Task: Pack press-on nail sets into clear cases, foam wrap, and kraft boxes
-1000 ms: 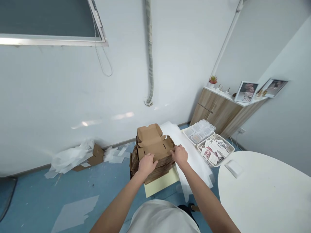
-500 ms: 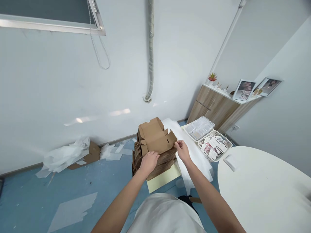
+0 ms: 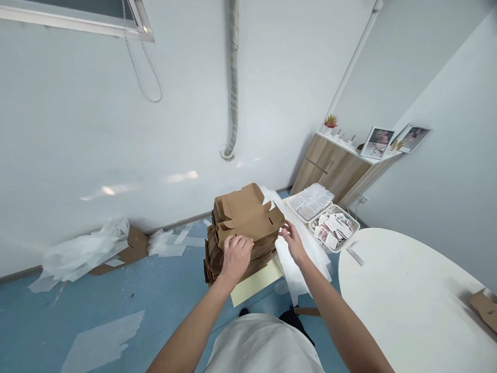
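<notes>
A brown cardboard mailer box (image 3: 248, 215), unfolded with slots and tabs, lies on top of a tall stack of flat cardboard boxes (image 3: 264, 251). Its right side lifts slightly. My left hand (image 3: 237, 255) is closed at the near edge of this top box, fingers bent over the cardboard and the thumb hidden. By the right corner, my right hand (image 3: 293, 243) has its fingers apart, close to the edge or just touching it; nothing is gripped in it. Under the stack is a pale yellow board (image 3: 258, 284).
White sheeting (image 3: 306, 259) hangs beside the stack. Behind are a clear-lidded container (image 3: 312, 199) and a white basket of printed packets (image 3: 334, 228). A round white table (image 3: 404, 290) stands right, a wooden cabinet (image 3: 334, 171) beyond. Plastic wrap (image 3: 85, 251) lies on the floor left.
My right hand has let go of the box's right flap, and its fingers have spread. My left hand stays at the near edge. The view has swung slightly right, showing cardboard on the table.
</notes>
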`<state>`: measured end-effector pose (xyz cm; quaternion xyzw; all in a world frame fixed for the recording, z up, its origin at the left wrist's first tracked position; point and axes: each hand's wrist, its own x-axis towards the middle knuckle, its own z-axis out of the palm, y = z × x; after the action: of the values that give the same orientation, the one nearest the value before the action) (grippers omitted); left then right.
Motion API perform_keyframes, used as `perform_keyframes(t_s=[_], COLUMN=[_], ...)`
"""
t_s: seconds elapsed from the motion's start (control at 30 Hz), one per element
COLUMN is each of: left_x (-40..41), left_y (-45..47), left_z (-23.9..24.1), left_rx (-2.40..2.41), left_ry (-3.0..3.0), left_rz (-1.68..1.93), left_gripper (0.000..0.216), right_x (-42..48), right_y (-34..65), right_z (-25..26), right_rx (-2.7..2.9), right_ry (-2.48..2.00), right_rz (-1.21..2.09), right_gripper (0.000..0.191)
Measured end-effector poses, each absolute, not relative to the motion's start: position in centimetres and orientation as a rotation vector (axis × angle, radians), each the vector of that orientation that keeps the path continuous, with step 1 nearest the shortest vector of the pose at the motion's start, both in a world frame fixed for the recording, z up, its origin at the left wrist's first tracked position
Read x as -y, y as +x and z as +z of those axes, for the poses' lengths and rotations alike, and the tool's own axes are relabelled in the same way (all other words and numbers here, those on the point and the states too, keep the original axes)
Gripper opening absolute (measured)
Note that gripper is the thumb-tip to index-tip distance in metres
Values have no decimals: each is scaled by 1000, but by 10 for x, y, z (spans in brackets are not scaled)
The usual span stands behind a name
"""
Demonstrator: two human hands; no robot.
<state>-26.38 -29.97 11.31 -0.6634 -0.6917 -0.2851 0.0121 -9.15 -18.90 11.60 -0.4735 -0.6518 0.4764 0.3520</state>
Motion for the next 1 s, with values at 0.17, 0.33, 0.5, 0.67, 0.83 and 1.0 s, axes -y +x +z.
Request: perform_keyframes(t_s=[0.17, 0.33, 0.5, 0.67, 0.83, 1.0], left_x=[308, 304, 292, 283, 265, 247], left_y=[-238, -219, -191, -141, -72, 26], left_z=[108, 101, 99, 101, 82, 48], left_rx=[2072, 2038, 2004, 2023, 2476, 2929], left_ry=[-2230, -2368, -2468, -2406, -2112, -2643], left_rz=[-926, -942, -928, -961, -1365, -1706], left_gripper=[27, 29, 29, 40, 80, 53], right_x=[171, 173, 179, 199, 237, 287], right_y=[-76, -53, -13, 67, 173, 270], right_z=[141, 151, 152, 153, 147, 123], right_rx=[1553, 1802, 1680, 1261, 946, 626], right_ry=[-1398, -1573, -1614, -1449, -1358, -1353], right_rz=[1334, 877, 839, 984, 1009, 929], right_gripper=[56, 33, 30, 30, 31, 19])
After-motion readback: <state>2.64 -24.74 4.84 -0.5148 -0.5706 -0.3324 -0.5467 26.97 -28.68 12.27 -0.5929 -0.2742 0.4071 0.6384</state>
